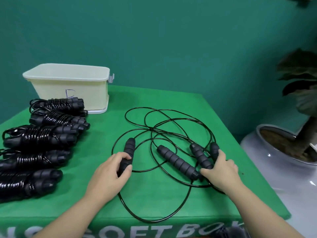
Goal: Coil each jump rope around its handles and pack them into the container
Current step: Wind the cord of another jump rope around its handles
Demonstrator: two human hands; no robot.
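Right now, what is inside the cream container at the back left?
Cannot be seen: the cream container shows only its rim and outer wall, so its inside is hidden. Five coiled jump ropes lie outside, in front of it.

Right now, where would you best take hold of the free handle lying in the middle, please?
Grip the middle handle around its ribbed foam midsection, coming from above, fingers across its width. It lies flat and diagonal on the cloth, untouched between the left hand and right hand, with cord looped close by, so a side approach would probably snag it.

Green-covered table [214, 109] bears cream container [72, 93], coiled ropes [42, 136], loose ropes [171, 131].
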